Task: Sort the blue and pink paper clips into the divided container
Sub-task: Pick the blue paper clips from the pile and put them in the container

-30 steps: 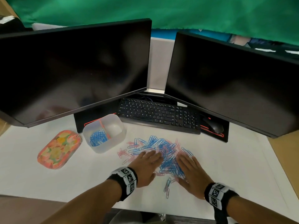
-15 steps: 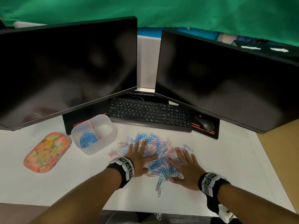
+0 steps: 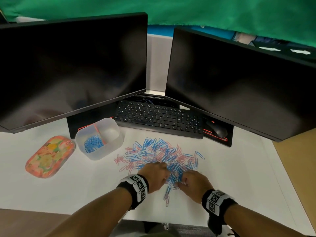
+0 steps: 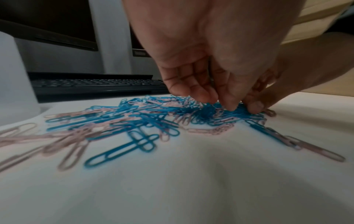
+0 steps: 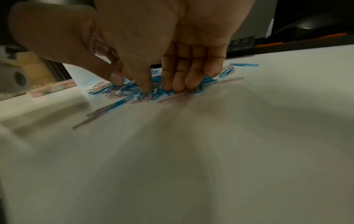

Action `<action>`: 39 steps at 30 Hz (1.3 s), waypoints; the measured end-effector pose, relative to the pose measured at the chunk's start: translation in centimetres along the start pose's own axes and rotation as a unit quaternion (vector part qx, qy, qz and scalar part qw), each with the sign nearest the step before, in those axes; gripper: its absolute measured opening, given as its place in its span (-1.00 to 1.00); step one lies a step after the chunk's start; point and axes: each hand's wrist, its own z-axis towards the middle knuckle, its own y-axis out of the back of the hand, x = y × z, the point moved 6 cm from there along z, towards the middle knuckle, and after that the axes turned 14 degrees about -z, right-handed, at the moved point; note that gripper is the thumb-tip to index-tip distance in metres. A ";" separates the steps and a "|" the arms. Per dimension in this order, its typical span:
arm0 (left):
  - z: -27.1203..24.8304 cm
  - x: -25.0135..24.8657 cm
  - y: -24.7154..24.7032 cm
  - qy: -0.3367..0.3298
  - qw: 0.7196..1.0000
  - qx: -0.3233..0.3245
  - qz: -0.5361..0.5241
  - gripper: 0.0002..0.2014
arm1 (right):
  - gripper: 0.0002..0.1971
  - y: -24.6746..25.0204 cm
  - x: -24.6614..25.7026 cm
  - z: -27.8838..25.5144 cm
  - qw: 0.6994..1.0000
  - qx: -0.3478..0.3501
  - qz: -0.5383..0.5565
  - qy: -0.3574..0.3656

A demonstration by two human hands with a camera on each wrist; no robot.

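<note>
Since half a sec ago, when both hands lay flat with fingers spread on the pile, we see them drawn in toward each other, fingers now curled down. The left hand [image 3: 153,175] sits at the near-left edge of the paper clip pile [image 3: 160,156]; in the left wrist view its fingertips [image 4: 208,97] and thumb bunch together over a knot of blue clips [image 4: 206,110], touching them, w/ some clips seemingly gathered between the tips, though blur stops us telling how firmly. The right hand [image 3: 195,183] is just beside it on the near-right edge; in the right wrist view its fingertips [image 5: 178,86] and thumb press down into blue and pink clips, curled and closing on them, but we can't tell if any are lifted.

The pile is a loose mix of blue and pink clips spread on the white table [image 3: 239,168], in front of the keyboard [image 3: 159,118]. A few strays lie nearer us, between the wrists.

The divided container [image 3: 118,139], translucent white w/ a pink divider, stands left of the pile, well apart from both hands. Its left compartment holds blue clips [image 3: 93,143]; the right compartment looks bare from the head view.

Further left lies a floral orange-pink tray [image 3: 49,156]. Two dark monitors, left monitor [image 3: 68,65] and right monitor [image 3: 239,79], stand behind, w/ a mouse [image 3: 216,130] at the right of the keyboard. Both wrists wear black bands w/ printed square markers
</note>
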 end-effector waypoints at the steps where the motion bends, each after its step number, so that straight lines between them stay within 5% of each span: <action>1: 0.4 -0.3 -0.2 0.001 1.000 0.002 0.006 -0.74 | -0.75 0.1 0.3 0.2 1.000 0.006 0.004 -0.021; 7: 1.3 -0.5 -0.6 0.041 0.998 0.018 0.036 -0.78 | -0.86 0.4 -0.4 1.1 0.986 0.016 0.100 -0.135; 19: 1.1 1.7 0.2 0.082 0.988 -0.035 -0.130 -0.88 | -0.87 0.4 -0.4 1.5 0.970 0.041 0.214 -0.107; 24: 0.9 2.8 0.8 0.099 0.967 -0.068 -0.223 -0.73 | -0.74 1.2 -1.0 1.8 0.960 0.019 0.260 -0.102; 27: 0.7 3.3 1.3 0.087 0.957 -0.085 -0.264 -0.61 | -0.63 1.2 -0.9 2.3 0.926 0.044 0.360 -0.104; 35: -1.5 7.0 3.4 0.167 0.867 -0.130 -0.451 -0.74 | -0.85 2.0 0.8 3.8 0.818 0.095 0.548 -0.144; 39: -3.0 10.0 3.8 0.206 0.811 -0.168 -0.522 -0.74 | -0.82 2.2 1.2 4.2 0.822 0.101 0.542 -0.143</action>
